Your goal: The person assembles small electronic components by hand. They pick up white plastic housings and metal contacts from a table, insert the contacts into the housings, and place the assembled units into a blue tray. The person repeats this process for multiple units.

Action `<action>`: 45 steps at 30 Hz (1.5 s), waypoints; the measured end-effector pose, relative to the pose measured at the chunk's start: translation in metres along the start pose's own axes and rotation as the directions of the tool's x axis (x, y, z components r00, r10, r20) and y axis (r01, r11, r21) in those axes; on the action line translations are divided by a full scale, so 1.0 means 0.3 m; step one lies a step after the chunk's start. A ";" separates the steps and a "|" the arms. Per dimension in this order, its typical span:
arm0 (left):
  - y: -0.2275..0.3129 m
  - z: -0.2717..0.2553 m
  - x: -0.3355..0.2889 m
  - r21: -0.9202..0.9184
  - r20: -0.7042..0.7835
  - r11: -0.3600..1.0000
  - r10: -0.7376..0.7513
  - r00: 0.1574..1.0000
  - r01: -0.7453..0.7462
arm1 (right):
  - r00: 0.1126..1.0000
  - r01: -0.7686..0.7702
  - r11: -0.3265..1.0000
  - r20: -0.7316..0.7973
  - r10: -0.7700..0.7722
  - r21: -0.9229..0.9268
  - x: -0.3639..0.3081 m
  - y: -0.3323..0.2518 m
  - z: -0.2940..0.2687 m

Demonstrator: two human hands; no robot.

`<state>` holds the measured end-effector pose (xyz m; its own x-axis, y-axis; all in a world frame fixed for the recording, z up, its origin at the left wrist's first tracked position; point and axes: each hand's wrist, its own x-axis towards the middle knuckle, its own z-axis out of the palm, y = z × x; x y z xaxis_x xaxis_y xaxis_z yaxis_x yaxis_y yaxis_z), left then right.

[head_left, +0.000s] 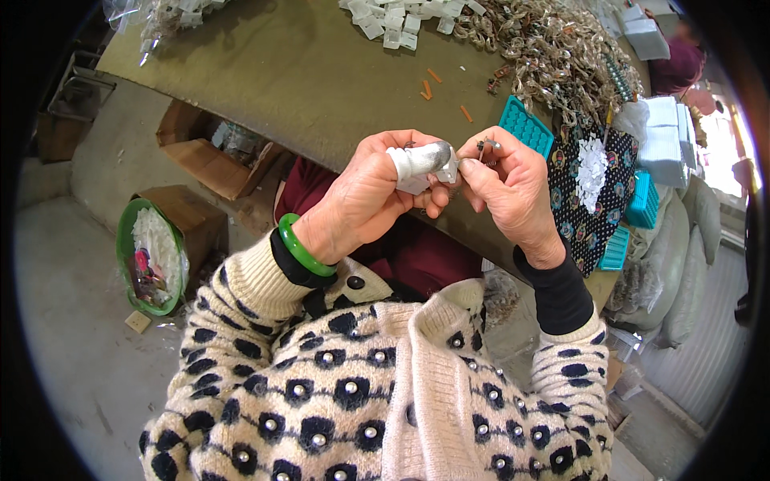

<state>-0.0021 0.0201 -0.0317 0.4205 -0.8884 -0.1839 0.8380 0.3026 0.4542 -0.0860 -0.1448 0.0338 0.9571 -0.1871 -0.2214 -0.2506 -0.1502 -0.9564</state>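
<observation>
My two hands meet above the near edge of the table. My left hand [365,188], with a green bangle [301,247] on its wrist, is closed on a small white card [415,184]. A white cover [417,159] with a dark smudge wraps one of its fingers. My right hand [513,184] is closed in a pinch against the covered fingertip. A small dark strand with greyish bits [487,146] shows at its fingers; its kind is too small to make out. The fingers partly hide where the card and the strand meet.
A heap of beaded strands [553,60] and white plastic pieces [393,20] lie across the table [265,72]. Orange strips [427,88], a teal tray [525,127] and white bits [592,172] on a dark patterned cloth [565,208] lie nearby. At left stand an open carton [200,156] and a green basket [124,240].
</observation>
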 end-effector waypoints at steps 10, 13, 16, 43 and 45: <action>0.001 -0.016 0.001 -0.031 0.014 0.999 -0.020 1.000 0.020 | 0.985 -0.122 0.990 0.133 0.112 0.070 0.039 -0.040 -0.019; -0.003 -0.022 -0.001 -0.038 0.030 0.999 -0.011 0.999 0.012 | 0.987 -0.072 0.992 0.136 0.085 -0.101 0.045 -0.051 -0.016; -0.002 -0.028 0.001 -0.044 0.053 0.999 0.000 0.999 0.002 | 0.995 0.021 0.967 0.103 0.006 -0.253 0.043 -0.050 -0.001; 0.045 0.001 -0.015 -0.180 0.015 0.982 0.052 0.999 -0.049 | 0.999 0.010 0.979 -0.030 -0.016 -0.205 -0.004 -0.056 0.002; 0.069 0.015 -0.025 -0.037 0.014 0.993 0.111 0.994 -0.111 | 0.996 0.068 0.955 -0.031 -0.081 -0.289 -0.017 -0.055 0.012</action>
<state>0.0105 0.0315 -0.0170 0.5061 -0.8541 -0.1196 0.7985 0.4116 0.4393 -0.0862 -0.1377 0.0500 0.9692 -0.2045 -0.1374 -0.2159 -0.4364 -0.8735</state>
